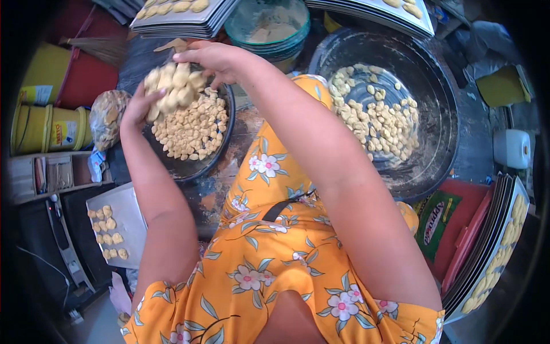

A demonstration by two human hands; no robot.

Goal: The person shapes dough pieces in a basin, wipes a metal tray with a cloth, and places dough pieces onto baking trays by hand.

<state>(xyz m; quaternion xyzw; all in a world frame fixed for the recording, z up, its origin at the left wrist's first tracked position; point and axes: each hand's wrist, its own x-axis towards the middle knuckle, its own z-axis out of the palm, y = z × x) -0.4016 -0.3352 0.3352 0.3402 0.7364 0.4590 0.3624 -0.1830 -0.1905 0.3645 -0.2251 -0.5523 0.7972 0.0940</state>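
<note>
Both of my hands cup one heap of pale dough pieces (175, 86) above a small dark pan (195, 167). My left hand (136, 106) holds the heap from the left side. My right hand (209, 57) curls over its top from the right. The pan below holds many more small dough pieces (192, 131). My orange flowered dress fills the lower middle of the view.
A large dark pan (435, 109) with scattered dough pieces sits at the right. A metal tray (129, 221) with several pieces lies at the lower left. Stacked trays (487, 252) stand at the right and at the top (183, 20). Yellow tins (46, 129) are at the left.
</note>
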